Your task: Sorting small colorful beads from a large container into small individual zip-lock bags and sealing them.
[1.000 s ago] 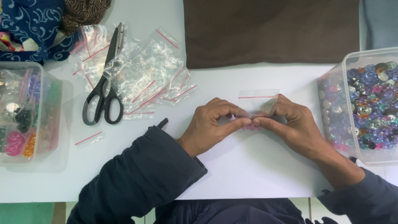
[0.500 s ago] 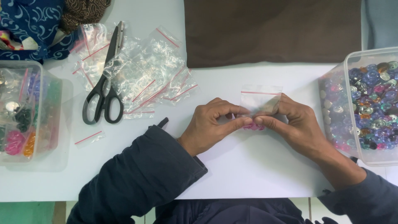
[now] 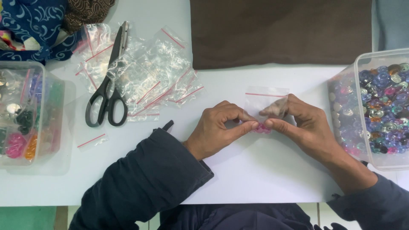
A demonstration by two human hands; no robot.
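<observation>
Left hand: I saw my left hand (image 3: 219,127) resting on the white table (image 3: 264,179), thumb and forefinger pinched on the lower edge of a small clear zip bag (image 3: 265,99).
Right hand: my right hand (image 3: 304,125) met it from the other side, fingertips (image 3: 269,111) closed on the same bag.
Zip bag: it stood between the two hands, its red-striped mouth pointing away from me, beyond the fingers.
Pink beads: a few pink beads (image 3: 263,127) sat at the bag's bottom, just under the touching thumbs.
Right tub: a clear plastic tub (image 3: 347,106) of mixed sequins lay just beside my right hand.
Left tub: another clear tub (image 3: 55,127) of coloured pieces stood well apart on the left.
Scissors: black-handled scissors (image 3: 108,91) lay on a heap of empty zip bags (image 3: 157,72).
Far edge: a brown cloth (image 3: 281,32) and blue patterned fabric (image 3: 34,25) lay beyond.
</observation>
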